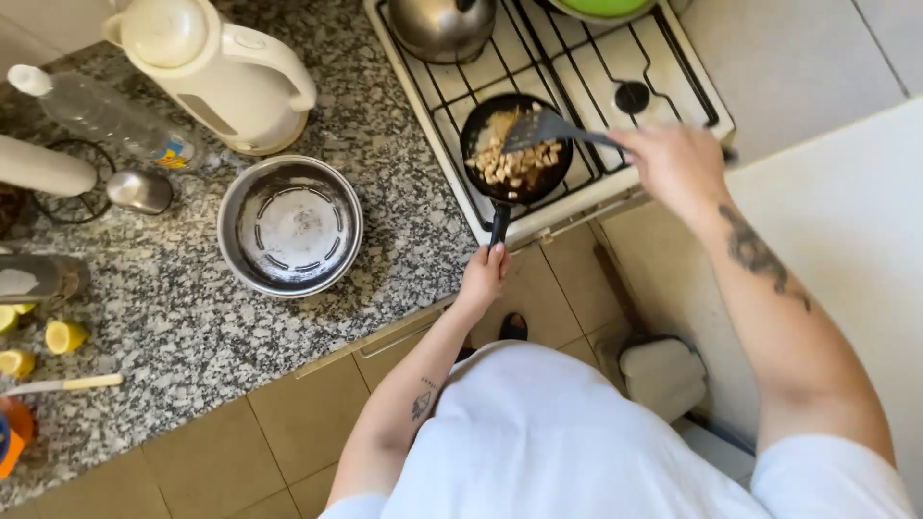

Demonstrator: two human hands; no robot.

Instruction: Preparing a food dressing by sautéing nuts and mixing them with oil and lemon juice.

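Observation:
A small black frying pan (548,183) sits on the front left burner of a white gas stove (673,72). It holds pale diced pieces of food (510,163). My left hand (484,277) grips the end of the pan's black handle at the stove's front edge. My right hand (676,163) holds a dark slotted spatula (543,129) by its handle, with the blade resting in the food.
A steel kettle (442,24) stands on the back burner. On the speckled granite counter (385,144) are a round metal bowl (289,226), a white electric kettle (216,67), a plastic bottle (106,115) and lemon pieces (63,335). A small bin (663,375) stands on the tiled floor.

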